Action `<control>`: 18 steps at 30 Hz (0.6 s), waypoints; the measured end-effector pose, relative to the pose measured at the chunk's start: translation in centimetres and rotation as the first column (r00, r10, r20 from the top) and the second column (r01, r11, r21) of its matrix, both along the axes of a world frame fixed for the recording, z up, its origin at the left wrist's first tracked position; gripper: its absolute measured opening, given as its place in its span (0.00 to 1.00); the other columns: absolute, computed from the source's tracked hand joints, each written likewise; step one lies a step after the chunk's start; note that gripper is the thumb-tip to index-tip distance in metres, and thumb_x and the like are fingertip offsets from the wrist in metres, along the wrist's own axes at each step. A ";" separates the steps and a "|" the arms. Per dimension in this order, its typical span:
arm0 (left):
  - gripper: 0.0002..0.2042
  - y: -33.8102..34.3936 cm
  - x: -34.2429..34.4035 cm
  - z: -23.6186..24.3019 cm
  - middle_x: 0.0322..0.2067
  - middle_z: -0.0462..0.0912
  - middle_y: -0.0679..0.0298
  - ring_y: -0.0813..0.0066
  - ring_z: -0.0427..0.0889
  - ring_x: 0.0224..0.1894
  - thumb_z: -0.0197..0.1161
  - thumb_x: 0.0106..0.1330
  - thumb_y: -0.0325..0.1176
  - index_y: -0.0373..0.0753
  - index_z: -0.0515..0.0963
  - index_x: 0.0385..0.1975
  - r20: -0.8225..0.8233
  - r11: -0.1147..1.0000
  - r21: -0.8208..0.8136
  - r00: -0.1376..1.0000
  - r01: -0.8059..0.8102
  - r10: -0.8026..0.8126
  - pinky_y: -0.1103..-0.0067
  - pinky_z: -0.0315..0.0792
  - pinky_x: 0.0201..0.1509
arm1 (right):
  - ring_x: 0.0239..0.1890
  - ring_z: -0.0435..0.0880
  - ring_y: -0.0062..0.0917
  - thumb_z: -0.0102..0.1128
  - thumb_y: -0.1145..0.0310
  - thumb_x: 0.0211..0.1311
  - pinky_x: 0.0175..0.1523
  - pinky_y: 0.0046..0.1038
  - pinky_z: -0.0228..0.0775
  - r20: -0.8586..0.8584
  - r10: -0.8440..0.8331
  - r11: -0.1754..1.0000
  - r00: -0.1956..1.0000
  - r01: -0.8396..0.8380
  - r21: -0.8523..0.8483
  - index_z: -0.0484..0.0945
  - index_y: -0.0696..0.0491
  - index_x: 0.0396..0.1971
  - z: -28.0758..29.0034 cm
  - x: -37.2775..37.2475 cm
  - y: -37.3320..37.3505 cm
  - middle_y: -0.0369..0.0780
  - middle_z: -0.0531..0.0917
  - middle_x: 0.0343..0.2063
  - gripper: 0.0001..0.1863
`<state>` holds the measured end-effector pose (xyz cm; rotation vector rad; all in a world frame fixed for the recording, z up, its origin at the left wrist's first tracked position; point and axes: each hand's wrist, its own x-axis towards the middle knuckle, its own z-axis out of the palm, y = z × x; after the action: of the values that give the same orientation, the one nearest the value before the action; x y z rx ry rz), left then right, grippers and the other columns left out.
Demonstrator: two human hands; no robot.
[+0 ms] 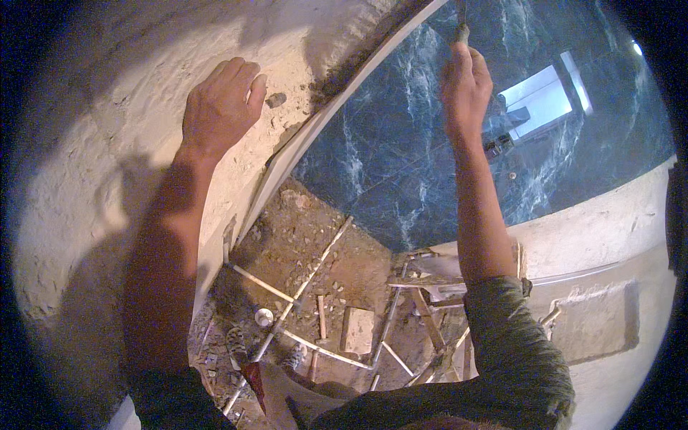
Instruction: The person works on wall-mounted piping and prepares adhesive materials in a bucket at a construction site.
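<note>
Up at the top, my right hand (467, 82) is closed round a slim tool (462, 32) with a pale handle end and a thin shank that runs out of the picture. It is in front of a dark blue, white-veined glossy panel (373, 122). My left hand (222, 107) lies against the rough plaster wall (93, 107) with its fingers curled and the thumb beside them. The undersides of those fingers are hidden, so anything in them is too. Just right of the thumb, a small grey spot (275, 99) marks the plaster.
A pale curved edge (337, 100) divides plaster from panel. Below, the debris-strewn floor (315, 222) carries pale strips (322, 258), a hammer (322, 315), a flat block (358, 330) and a round white container (264, 317). Wooden pieces (428, 315) stand under my right arm.
</note>
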<state>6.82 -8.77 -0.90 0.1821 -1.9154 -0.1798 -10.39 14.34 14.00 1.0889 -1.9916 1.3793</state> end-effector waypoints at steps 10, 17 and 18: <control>0.06 0.2 0.1 0.2 0.31 0.79 0.59 0.59 0.80 0.36 0.60 0.60 0.34 0.38 0.77 0.32 0.021 0.998 0.056 1.000 0.002 -0.003 0.69 0.76 0.38 | 0.13 0.68 0.20 0.45 0.58 0.68 0.18 0.25 0.59 0.295 0.151 0.962 0.943 -0.072 -0.264 0.71 0.55 0.30 -3.6 2.1 -5.7 0.36 0.72 0.15 0.16; 0.06 0.4 0.0 0.3 0.33 0.81 0.57 0.57 0.81 0.35 0.61 0.61 0.33 0.39 0.78 0.33 0.034 0.997 0.075 0.999 0.010 -0.013 0.70 0.76 0.38 | 0.13 0.68 0.20 0.43 0.58 0.69 0.18 0.25 0.61 0.182 0.094 0.940 0.979 -0.027 -0.339 0.68 0.52 0.26 -5.1 -0.9 -7.8 0.36 0.71 0.15 0.15; 0.06 0.2 0.1 0.2 0.32 0.81 0.57 0.57 0.81 0.35 0.61 0.61 0.33 0.39 0.78 0.32 0.029 0.997 0.071 1.000 0.009 -0.011 0.70 0.76 0.38 | 0.17 0.69 0.24 0.43 0.58 0.69 0.22 0.28 0.62 0.169 0.074 0.940 0.983 -0.012 -0.341 0.68 0.54 0.27 -5.2 -0.9 -8.3 0.39 0.72 0.17 0.16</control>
<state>6.91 -8.54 -0.66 0.2233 -1.9404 -0.2529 -11.33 6.05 8.83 0.8806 -1.7627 1.8198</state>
